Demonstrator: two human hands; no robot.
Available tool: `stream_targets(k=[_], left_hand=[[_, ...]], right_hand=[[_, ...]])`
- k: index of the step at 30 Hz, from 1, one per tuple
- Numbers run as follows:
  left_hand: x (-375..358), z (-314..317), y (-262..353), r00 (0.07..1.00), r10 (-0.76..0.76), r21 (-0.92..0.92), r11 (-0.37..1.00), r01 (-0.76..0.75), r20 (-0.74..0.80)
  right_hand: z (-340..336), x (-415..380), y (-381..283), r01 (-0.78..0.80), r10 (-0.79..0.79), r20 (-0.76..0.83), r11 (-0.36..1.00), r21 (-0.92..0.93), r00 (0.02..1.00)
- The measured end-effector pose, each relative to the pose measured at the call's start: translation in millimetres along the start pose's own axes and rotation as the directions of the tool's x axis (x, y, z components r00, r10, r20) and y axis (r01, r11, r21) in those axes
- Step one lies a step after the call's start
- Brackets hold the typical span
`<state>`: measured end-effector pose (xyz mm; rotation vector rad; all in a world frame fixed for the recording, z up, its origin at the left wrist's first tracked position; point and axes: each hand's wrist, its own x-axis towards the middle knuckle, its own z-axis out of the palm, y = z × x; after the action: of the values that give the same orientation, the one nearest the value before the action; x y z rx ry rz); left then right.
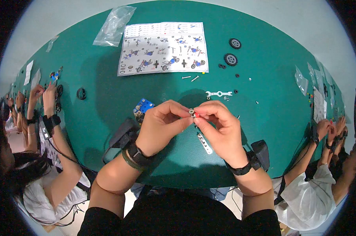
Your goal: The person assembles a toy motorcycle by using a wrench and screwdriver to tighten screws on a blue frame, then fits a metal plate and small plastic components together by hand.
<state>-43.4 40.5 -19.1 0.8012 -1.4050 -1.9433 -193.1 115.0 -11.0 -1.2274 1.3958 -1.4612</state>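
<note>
My left hand (166, 122) pinches a small metal piece (191, 111), perhaps a nut or washer. The fingers of my right hand (219, 126) are closed on a small red piece (197, 115), which meets the metal piece at the fingertips. Partly hidden behind my left hand is a blue perforated part (143, 106) with metal fasteners. Just below my fingertips lies a silver perforated strip (204, 144). A silver wrench (219, 94) rests beyond my right hand, with small nuts (226, 98) beside it.
A printed instruction sheet (164, 49) lies ahead, a clear plastic bag (115, 25) at its left. Two black wheels (231, 59) and two screws (195, 78) are right of and below it. A black ring (81, 93) sits left. People work at both sides of the green table (264, 118).
</note>
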Motion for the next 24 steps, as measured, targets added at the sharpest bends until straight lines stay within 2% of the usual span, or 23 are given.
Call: stream_targets(k=[4,10,19,22,24], left_hand=[[1.5,-2.8,0.1,0.994,-0.105,-0.093,0.99,0.107,0.027],[0.9,-2.7,-1.5,0.991,-0.127,-0.23,0.964,0.13,0.03],[1.6,-0.1,1.2,0.99,-0.141,-0.295,0.946,0.133,-0.007],[-0.9,-3.8,3.6,0.98,-0.193,-0.184,0.963,0.197,0.04],[-1.5,-3.5,5.6,0.979,-0.199,-0.196,0.959,0.205,0.052]], right_hand=[[-0.4,0.6,1.3,-0.03,0.03,0.005,1.0,0.009,1.0],[-1.1,1.4,1.1,0.01,-0.009,0.036,0.999,-0.037,0.999],[-0.4,3.2,-3.2,0.095,-0.09,0.058,0.991,-0.095,0.994],[-1.7,3.6,-4.3,0.122,-0.115,0.067,0.986,-0.114,0.991],[-2.6,4.0,-8.0,0.151,-0.141,0.071,0.976,-0.156,0.987]])
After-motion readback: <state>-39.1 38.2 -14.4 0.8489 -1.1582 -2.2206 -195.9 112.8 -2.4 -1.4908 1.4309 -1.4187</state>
